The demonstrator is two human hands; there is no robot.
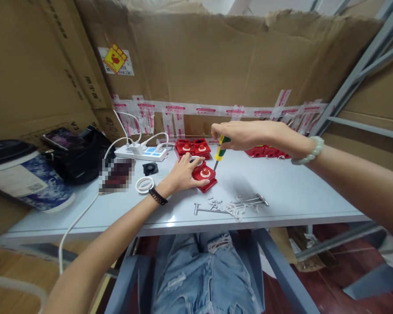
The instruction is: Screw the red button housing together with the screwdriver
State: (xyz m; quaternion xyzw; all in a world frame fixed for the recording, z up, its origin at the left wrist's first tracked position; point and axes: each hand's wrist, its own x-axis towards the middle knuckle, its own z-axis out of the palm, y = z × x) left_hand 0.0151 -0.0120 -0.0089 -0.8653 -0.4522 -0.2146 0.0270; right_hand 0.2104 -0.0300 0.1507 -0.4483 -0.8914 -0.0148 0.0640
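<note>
My right hand (pixel 239 134) is closed round the yellow and green handle of a screwdriver (pixel 220 152). The shaft points down, its tip at the right corner of a red square housing (pixel 205 174) with a red dome and a white ring in its middle. Thumb and fingers of my left hand (pixel 180 175) grip that housing from the left. More red housings (pixel 193 147) stand just behind it. In front lie small screws (pixel 216 203), a T-shaped metal rod (pixel 211 210), another metal rod (pixel 250 200) and white string (pixel 236 211).
White rings (pixel 144 185) and a black square part (pixel 149 168) lie to the left. Behind them is a power strip (pixel 144 152) with cables. A large cup (pixel 26 176) and a black bag (pixel 81 157) stand at far left. More red parts (pixel 267 151) sit at the back right, before cardboard (pixel 209 56).
</note>
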